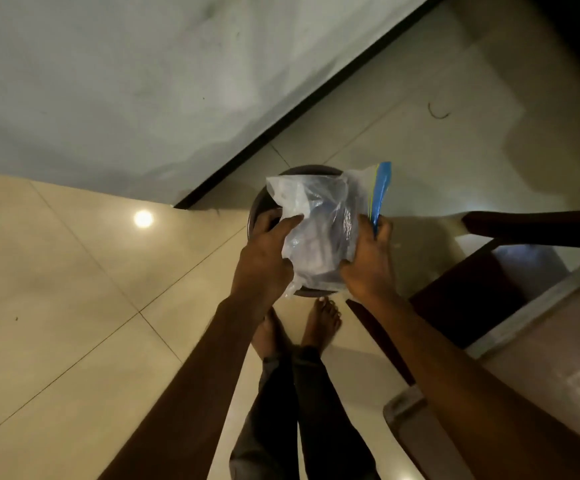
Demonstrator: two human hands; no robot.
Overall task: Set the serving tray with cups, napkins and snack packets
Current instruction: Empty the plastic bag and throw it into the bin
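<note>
A round dark metal tray (259, 202) is held out in front of me above the floor, mostly hidden under a clear plastic bag (319, 223). A blue packet (382, 188) sticks up at the bag's right edge. My left hand (264, 261) grips the tray's left rim with its fingers over the bag. My right hand (368, 268) holds the right side, pinching the bag and the blue packet. What lies inside the bag is blurred.
Pale glossy floor tiles (74, 306) lie below, with my bare feet (302, 327) under the tray. A grey wall with a black skirting (281, 123) runs behind. Dark wooden furniture (489, 282) and a table edge (558, 358) stand at the right.
</note>
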